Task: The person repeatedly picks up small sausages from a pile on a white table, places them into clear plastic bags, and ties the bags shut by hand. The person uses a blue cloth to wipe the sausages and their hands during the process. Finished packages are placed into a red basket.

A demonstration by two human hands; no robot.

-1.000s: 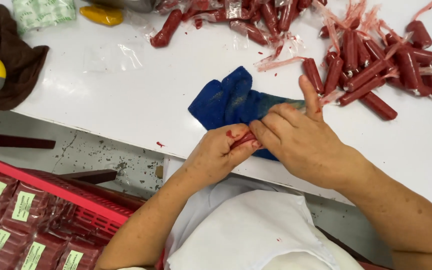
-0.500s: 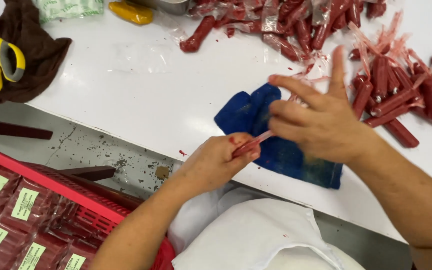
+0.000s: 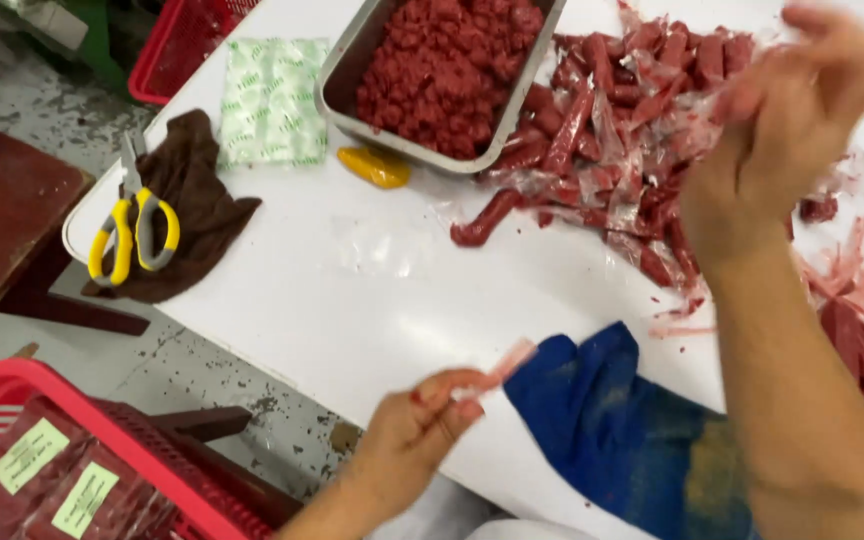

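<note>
A pink casing strip [image 3: 505,362], pinched in the left hand [image 3: 414,432], points up-right; right hand [image 3: 762,160] spread.

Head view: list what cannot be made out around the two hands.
- Right hand: motion-blurred in the head view; whether it holds anything cannot be told.
- Pink strip pinched by the left hand: blurred, its material unclear.
- Blue cloth: partly covered by the right forearm, cut by the bottom edge.
- Metal tray of red mince: cut by the top edge.
</note>
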